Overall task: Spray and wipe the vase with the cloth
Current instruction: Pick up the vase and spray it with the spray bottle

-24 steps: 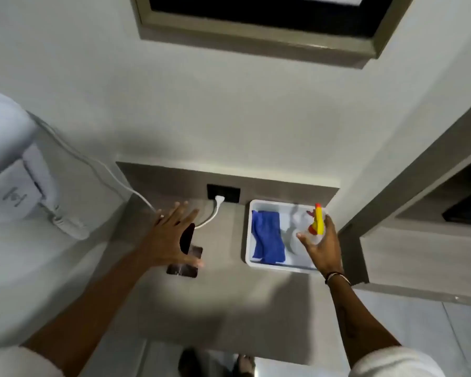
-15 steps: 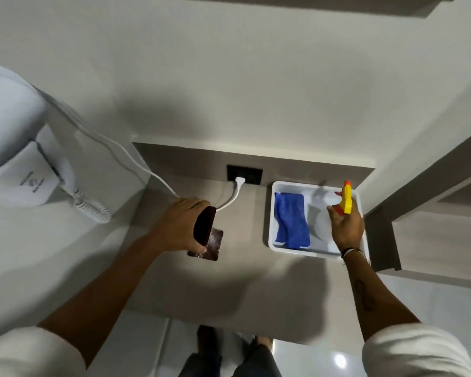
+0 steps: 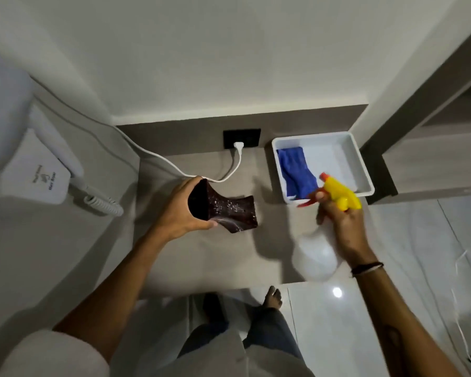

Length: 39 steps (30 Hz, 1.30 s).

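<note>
A dark brown glossy vase (image 3: pixel 223 212) is lifted above the grey counter (image 3: pixel 207 257) and tilted on its side, its mouth toward me. My left hand (image 3: pixel 178 213) grips it near the mouth. My right hand (image 3: pixel 343 227) holds a spray bottle (image 3: pixel 317 254) with a white body and a yellow head with a red nozzle, which points left toward the vase. A blue cloth (image 3: pixel 295 170) lies in the left half of a white tray (image 3: pixel 362 170) at the counter's back right.
A white wall-mounted hair dryer (image 3: pixel 30 170) with a coiled cord hangs at left. Its white cable (image 3: pixel 174 170) runs across the counter to a black socket (image 3: pixel 241 138). A wooden shelf unit (image 3: pixel 430 156) stands at right. My legs and bare foot show below on glossy floor tiles.
My left hand closed on the vase and lifted and tilted it off the counter. My right hand took the spray bottle out of the tray and brought it toward me.
</note>
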{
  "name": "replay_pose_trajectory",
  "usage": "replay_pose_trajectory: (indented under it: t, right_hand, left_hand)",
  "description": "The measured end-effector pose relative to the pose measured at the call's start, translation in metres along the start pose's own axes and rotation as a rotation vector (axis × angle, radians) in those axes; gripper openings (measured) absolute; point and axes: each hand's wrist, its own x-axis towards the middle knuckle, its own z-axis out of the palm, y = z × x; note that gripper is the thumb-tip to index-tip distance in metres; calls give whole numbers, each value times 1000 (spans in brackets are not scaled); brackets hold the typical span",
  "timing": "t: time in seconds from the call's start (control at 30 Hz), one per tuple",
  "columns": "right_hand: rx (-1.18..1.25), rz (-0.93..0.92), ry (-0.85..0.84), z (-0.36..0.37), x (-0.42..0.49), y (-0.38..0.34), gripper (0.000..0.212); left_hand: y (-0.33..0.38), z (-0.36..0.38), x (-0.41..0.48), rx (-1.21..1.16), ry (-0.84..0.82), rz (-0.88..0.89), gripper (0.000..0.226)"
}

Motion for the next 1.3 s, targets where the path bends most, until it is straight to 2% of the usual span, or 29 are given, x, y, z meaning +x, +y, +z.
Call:
replay_pose_trajectory:
  t: [0.13, 0.23, 0.3, 0.37, 0.53, 0.77, 0.9, 0.97, 1.17, 1.3]
  right_hand:
    - [-28, 155, -366, 57, -46, 5, 23]
    - [42, 224, -423, 92, -60, 15, 35]
    - [27, 203, -444, 108, -60, 18, 34]
    - [19, 197, -448, 119, -55, 19, 32]
    - [-155, 155, -415, 136, -37, 25, 58]
    - [-316, 146, -354, 132, -33, 32, 37]
    - [-380, 160, -347, 123, -30, 35, 37]
    - [-445, 154, -336, 119, -29, 38, 28]
    - [-627, 224, -277, 102, -23, 51, 44]
    - [-600, 215, -265, 89, -23, 54, 39]
  left_hand:
    - [1, -2, 1, -17, -1, -37, 122]
    - [4, -1, 4, -1, -7, -28, 123]
    - [7, -1, 3, 14, -2, -16, 122]
    - [8, -1, 2, 27, -2, -16, 123]
    - [6, -5, 1, 39, -8, -20, 122]
    - [3, -7, -1, 53, -20, -13, 122]
    - [2, -6, -2, 73, -20, -1, 124]
    - [2, -7, -3, 71, -47, -13, 129]
    - [-2, -13, -11, 127, -157, -30, 144]
    - [-1, -13, -18, 189, -138, 31, 143]
